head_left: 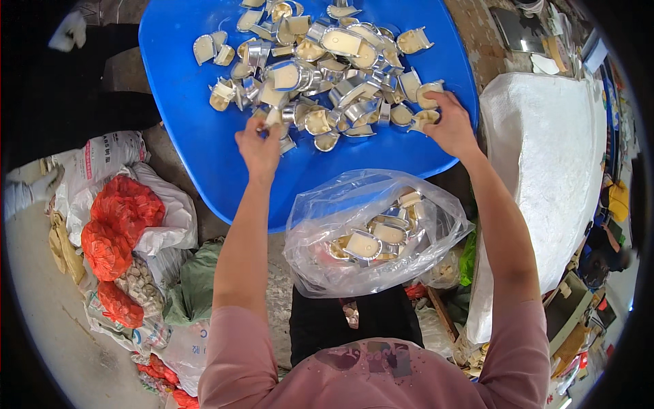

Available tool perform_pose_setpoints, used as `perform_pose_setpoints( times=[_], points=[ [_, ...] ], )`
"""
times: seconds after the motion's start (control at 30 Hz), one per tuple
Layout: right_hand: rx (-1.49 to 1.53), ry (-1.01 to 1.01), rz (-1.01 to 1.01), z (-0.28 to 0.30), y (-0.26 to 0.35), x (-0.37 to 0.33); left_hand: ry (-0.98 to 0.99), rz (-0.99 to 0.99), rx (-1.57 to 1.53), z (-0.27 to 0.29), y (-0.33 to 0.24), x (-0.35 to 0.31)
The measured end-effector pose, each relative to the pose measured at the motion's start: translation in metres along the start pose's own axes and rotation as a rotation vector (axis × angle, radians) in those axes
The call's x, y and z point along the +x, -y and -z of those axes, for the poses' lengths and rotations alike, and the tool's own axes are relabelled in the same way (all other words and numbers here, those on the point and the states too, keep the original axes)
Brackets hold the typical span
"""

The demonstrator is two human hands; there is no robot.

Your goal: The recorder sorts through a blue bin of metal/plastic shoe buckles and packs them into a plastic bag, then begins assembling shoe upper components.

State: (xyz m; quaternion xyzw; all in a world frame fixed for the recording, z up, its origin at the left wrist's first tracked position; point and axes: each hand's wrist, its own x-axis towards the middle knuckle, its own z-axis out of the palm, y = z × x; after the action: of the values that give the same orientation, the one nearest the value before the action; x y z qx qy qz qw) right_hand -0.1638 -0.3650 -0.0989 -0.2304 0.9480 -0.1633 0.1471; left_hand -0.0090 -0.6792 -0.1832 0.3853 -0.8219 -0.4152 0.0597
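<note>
A heap of small curved plastic pieces (340, 42), cream inside with shiny silver rims, lies in a blue tray (204, 163). My left hand (260, 148) is at the heap's near left edge, its fingers pinched on one cream-and-silver piece (274, 116). At the right edge of the heap, my right hand (452, 126) has its fingers curled round a cream-and-silver piece (429, 94). Its thumb lies by another piece just below. Between my forearms a clear plastic bag (310, 269) sits open over my lap, with several of the same pieces inside.
A large white woven sack (538, 170) stands close on the right. Red bags (126, 204), white sacks and a green cloth (197, 286) pile up at left. Beyond them stands another person in dark clothing (48, 102), with a white glove (68, 33) showing. Clutter lines the far right.
</note>
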Motion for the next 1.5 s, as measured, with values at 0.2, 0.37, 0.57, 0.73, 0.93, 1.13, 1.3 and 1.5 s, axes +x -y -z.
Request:
perform_pose_setpoints(
  times=[0.2,0.37,0.57,0.73,0.93,1.13,1.3,1.5],
  points=[
    [1.414,0.205,-0.160,0.076,0.045,-0.082,0.409,0.403,-1.249,0.096,-0.056,-0.052],
    [1.101,0.860,0.008,0.077,0.086,-0.118,1.087,-0.012,-0.739,0.117,-0.080,-0.131],
    [0.634,0.772,-0.277,0.021,0.064,-0.161,0.868,-0.387,0.305,0.065,-0.097,-0.196],
    [0.421,0.657,-0.590,0.042,0.074,-0.175,0.912,-0.067,0.493,0.068,-0.084,-0.196],
    [-0.220,0.353,-0.134,0.102,0.067,-0.213,1.053,-0.350,0.492,0.131,-0.130,-0.200],
    [0.051,0.529,0.055,0.140,0.076,-0.201,0.969,-0.242,0.549,0.148,-0.159,-0.198],
    [0.587,0.532,0.473,0.152,0.126,-0.110,0.828,-0.524,-0.152,0.156,-0.138,-0.152],
    [0.169,0.292,0.116,0.017,0.139,0.018,0.234,-0.348,0.089,0.059,-0.084,-0.037]
  ],
)
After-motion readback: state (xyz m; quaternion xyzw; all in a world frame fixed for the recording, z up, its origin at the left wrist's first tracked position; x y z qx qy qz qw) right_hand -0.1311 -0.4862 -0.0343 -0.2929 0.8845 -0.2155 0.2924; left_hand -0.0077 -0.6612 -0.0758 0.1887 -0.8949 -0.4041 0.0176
